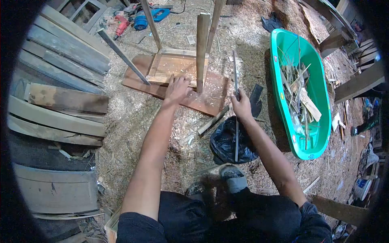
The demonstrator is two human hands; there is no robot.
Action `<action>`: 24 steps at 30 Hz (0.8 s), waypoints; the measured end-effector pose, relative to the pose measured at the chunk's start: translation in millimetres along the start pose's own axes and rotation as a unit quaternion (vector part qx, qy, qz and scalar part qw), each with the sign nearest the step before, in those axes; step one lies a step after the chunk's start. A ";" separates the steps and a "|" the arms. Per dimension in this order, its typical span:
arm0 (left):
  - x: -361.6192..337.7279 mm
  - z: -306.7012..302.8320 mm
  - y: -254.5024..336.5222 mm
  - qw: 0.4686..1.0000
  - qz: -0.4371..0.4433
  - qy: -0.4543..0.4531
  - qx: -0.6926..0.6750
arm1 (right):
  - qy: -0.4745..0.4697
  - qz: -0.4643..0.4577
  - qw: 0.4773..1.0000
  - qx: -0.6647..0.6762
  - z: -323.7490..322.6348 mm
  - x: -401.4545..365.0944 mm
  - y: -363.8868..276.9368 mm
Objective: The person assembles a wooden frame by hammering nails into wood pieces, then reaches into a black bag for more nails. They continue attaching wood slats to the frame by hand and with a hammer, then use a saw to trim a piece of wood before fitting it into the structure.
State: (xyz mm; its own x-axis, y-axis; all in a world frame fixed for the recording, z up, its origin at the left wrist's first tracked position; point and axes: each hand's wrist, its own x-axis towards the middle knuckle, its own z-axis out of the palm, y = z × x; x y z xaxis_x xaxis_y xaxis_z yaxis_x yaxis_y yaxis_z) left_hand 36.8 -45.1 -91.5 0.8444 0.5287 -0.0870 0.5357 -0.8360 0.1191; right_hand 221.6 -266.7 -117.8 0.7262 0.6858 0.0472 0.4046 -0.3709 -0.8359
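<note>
An upturned wooden table (178, 67) lies with its legs in the air, its reddish-brown top flat on the floor. My left hand (177, 89) reaches to the near rail of its frame, fingers bent over the wood. Wood shavings are scattered over the underside. In my right hand (242, 106) is a long, thin, straight grey strip (236, 139), pinched between the fingers. It points away from me, to the right of the table. Beneath its near end sits a black plastic bag (223, 141). A short wooden batten (214, 120) lies by the table's corner.
Shavings cover the floor. At right stands a green plastic tub (300, 148) holding wood scraps. Planks and curved boards (56, 121) are stacked at left. A red power tool (121, 26) and a blue one (140, 21) lie at the back. A dark flat piece (256, 99) is beside my right hand.
</note>
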 end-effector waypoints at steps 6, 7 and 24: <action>-18.5 -6.2 -28.3 0.992 0.096 0.073 -0.031 | 0.012 -0.063 0.995 -0.076 11.1 -11.8 8.3; -23.4 -14.7 -27.5 0.987 0.122 0.095 -0.036 | -0.030 -0.003 0.998 -0.053 8.8 -15.0 -0.3; -124.0 -115.1 -11.6 0.993 0.092 0.069 -0.021 | 0.044 -0.004 0.999 0.002 -0.2 -27.8 22.7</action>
State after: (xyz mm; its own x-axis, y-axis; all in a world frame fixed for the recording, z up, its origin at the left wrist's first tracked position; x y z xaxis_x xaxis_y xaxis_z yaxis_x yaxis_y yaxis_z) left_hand -73.0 -83.9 31.6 0.9201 0.3844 0.0755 0.3689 -0.9151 0.1627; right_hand 210.7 -294.3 -138.0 0.7695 0.6305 0.1012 0.4076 -0.3630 -0.8379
